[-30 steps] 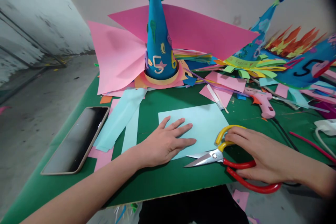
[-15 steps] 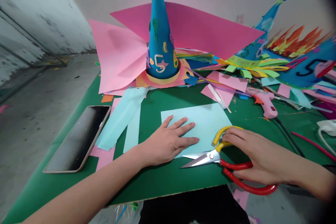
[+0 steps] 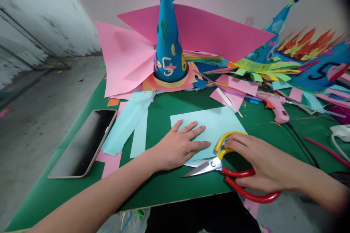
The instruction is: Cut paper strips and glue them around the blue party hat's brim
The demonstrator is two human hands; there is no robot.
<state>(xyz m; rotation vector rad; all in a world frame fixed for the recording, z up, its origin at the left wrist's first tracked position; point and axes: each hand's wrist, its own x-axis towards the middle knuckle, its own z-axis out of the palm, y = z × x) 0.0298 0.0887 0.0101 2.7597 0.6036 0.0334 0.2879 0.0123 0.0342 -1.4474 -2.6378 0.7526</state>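
My left hand [image 3: 182, 147] lies flat on a pale blue sheet of paper [image 3: 216, 120], fingers spread. In my right hand [image 3: 257, 160] is a pair of scissors [image 3: 217, 163] with yellow and red handles, held with the thumb and fingers at the handles. Their blades point left, slightly parted, over the front edge of the sheet and just below my left hand. Whether the blades touch the paper I cannot tell. Left of the sheet lie a narrow pale blue strip [image 3: 139, 136] and a folded light blue piece of paper [image 3: 123, 125].
A phone [image 3: 84, 142] rests at the left of the green table [image 3: 164, 189]. Behind stand a blue cone hat [image 3: 168, 36] with large pink sheets [image 3: 218, 29], and more decorated hats [image 3: 276, 32]. A pink glue gun [image 3: 276, 105] with a cord lies right, among paper scraps.
The scissors and my right hand have shifted a little to the left. My left hand stays flat on the sheet, and the whole view has moved slightly.
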